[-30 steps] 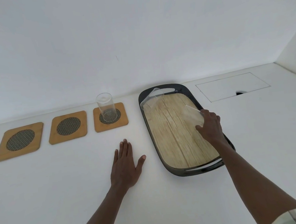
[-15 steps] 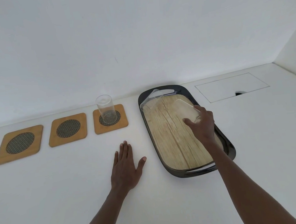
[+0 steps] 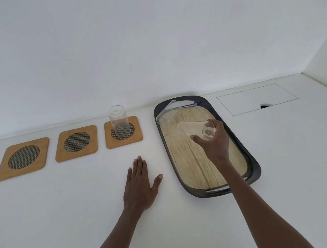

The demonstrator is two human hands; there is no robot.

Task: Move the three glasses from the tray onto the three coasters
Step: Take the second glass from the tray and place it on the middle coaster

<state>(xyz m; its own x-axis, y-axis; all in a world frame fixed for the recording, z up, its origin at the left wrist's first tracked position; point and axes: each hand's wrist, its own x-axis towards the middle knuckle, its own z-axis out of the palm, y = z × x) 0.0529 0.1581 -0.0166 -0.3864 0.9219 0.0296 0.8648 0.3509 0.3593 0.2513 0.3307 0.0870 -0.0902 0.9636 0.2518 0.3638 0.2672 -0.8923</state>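
Observation:
My right hand grips a clear glass, held tilted on its side above the dark-rimmed tray with a wooden floor. A second glass leans at the tray's far left corner. A third glass stands upright on the rightmost coaster. The middle coaster and the left coaster are wooden squares with dark mesh centres and carry nothing. My left hand rests flat on the white table, fingers spread, between the coasters and the tray.
The white wall rises just behind the coasters and the tray. A rectangular hatch with a dark finger notch lies flush in the table at the back right. A side wall closes the right corner.
My right hand has lifted the glass off the tray's right side and carried it left and up, tilting it onto its side. The left hand has stayed put.

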